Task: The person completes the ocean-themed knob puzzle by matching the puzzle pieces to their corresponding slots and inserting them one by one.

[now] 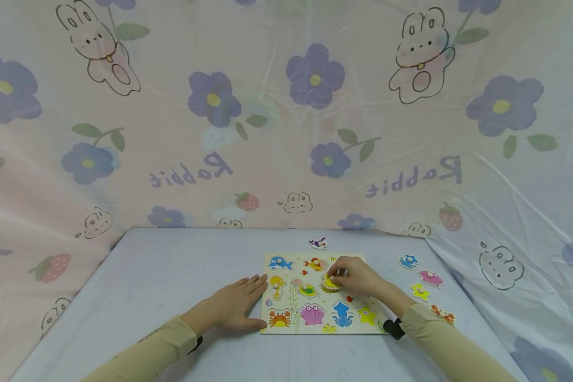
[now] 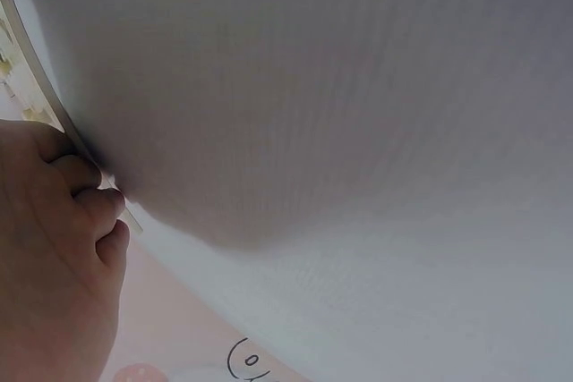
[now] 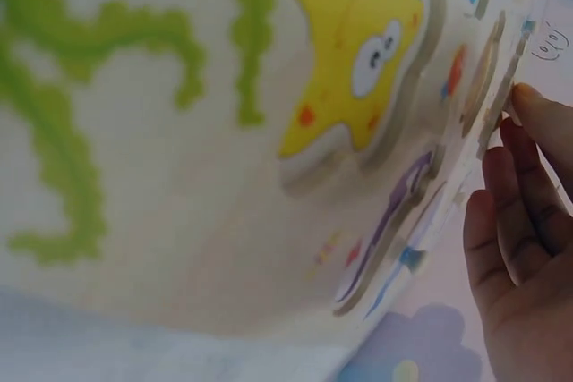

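Observation:
A pale puzzle board (image 1: 310, 330) with sea-animal pictures lies on the table. My left hand (image 1: 239, 302) rests flat at its left edge, fingers extended and touching the edge; in the left wrist view this hand (image 2: 58, 248) is beside the board's rim. With thumb and finger, my right hand (image 1: 360, 276) pinches a yellow piece (image 1: 331, 283) over the board's matching yellow picture; whether it lies flat is unclear. Knobbed whale (image 1: 280, 263), fish (image 1: 317, 265), seahorse (image 1: 277, 286) and turtle (image 1: 306, 289) pieces are on the board. In the right wrist view, my right hand (image 3: 528, 221) hides the pinched piece.
A purple dolphin-like piece (image 1: 318, 243) lies behind the board. To the right are a blue squid piece (image 1: 408, 261), a pink shell (image 1: 431, 278), a yellow star (image 1: 420, 292) and a red crab (image 1: 442, 313). A patterned cloth (image 1: 277, 132) hangs behind the table.

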`<state>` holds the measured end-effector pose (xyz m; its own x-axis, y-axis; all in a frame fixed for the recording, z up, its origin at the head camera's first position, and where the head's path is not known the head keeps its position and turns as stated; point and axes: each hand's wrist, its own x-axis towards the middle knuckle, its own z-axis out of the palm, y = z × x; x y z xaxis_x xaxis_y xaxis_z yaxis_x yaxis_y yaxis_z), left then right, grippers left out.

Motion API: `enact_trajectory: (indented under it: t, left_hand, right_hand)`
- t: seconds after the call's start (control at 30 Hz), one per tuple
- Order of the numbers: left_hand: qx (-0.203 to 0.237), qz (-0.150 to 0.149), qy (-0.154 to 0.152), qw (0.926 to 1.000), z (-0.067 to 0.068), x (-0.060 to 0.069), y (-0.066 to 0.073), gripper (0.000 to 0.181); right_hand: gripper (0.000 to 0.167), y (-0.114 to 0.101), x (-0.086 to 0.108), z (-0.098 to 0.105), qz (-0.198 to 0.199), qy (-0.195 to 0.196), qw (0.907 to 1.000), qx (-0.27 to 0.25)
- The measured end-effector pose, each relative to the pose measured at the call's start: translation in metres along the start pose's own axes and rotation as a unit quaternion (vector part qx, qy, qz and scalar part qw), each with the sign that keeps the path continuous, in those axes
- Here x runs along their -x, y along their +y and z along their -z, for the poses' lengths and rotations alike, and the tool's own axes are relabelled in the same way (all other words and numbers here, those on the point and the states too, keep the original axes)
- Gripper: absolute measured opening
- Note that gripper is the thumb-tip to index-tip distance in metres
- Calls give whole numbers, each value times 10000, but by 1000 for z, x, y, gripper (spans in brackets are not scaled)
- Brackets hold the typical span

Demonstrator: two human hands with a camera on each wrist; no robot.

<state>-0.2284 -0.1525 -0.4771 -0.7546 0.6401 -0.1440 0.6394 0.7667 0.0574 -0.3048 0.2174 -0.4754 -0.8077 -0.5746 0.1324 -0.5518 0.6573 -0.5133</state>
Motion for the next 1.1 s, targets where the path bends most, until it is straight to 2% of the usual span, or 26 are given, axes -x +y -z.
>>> enact_trajectory:
  t: [0.33, 0.7, 1.1]
  left_hand:
    - [-33, 12, -19, 10000, -4, -1, -2, 99]
    - [-78, -31, 12, 10000, -4, -1, -2, 100]
    - [7, -52, 23, 10000, 0, 0, -1, 99]
  right_hand:
    - [6, -1, -2, -7, 17, -163, 9997, 184]
    - [5, 1, -4, -10, 35, -114, 9995, 280]
    - [9, -6, -3, -3, -82, -211, 9997, 20]
